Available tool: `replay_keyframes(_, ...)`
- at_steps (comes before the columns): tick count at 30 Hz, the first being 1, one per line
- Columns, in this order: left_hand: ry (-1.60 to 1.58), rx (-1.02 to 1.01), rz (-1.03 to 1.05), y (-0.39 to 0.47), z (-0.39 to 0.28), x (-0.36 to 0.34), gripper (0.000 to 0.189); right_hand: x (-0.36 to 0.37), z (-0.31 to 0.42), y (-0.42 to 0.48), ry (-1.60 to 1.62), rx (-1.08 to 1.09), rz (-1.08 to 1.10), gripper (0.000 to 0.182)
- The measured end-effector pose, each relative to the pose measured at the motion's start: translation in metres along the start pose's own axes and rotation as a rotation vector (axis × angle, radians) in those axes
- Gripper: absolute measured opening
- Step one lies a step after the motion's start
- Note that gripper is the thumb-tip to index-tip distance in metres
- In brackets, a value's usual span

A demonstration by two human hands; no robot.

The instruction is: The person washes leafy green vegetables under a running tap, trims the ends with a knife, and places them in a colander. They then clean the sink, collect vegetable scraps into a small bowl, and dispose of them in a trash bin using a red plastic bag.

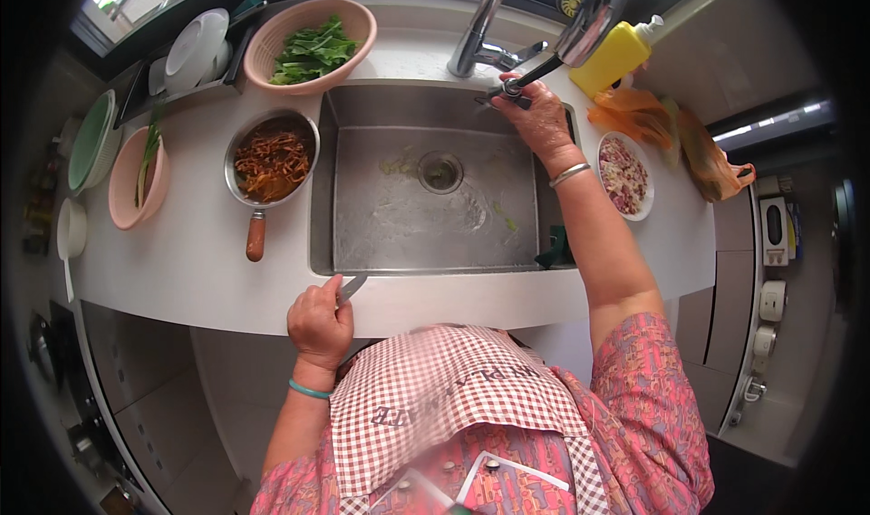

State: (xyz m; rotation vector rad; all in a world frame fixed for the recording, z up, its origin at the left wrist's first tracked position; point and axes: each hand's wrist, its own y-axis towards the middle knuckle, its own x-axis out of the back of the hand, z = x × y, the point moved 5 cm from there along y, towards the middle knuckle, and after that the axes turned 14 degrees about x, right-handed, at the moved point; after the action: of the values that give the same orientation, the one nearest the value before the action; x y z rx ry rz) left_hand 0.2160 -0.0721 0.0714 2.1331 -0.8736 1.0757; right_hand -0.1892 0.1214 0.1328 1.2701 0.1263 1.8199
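Observation:
My left hand (318,321) is closed on a knife (352,289), its blade pointing up and right at the front edge of the sink. My right hand (533,111) reaches over the sink's back right corner, its fingers around the pull-out spray head (506,91) of the faucet (478,29). Under it lies the stainless steel sink (421,236), with green scraps and wet marks about the drain (440,172). A steel saucepan (270,158) of brown strips in liquid stands left of the sink.
A pink colander (370,29) of leafy greens stands back left. A pink basket (122,189) with green stalks stands left. At right are a plate of chopped food (624,175), orange plastic bags (707,155) and a yellow bottle (612,56). A dark green object (557,249) lies in the sink's front right corner.

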Motion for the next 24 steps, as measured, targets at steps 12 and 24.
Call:
replay_keyframes(12,0.012,-0.022,-0.004,0.0,-0.002,-0.004,0.031,0.08,0.033,-0.06,-0.121,-0.135,0.407,0.035)
replay_keyframes(24,0.018,-0.039,0.003,-0.001,-0.003,-0.005,0.03,0.093,0.06,-0.084,-0.127,-0.091,0.445,0.028)
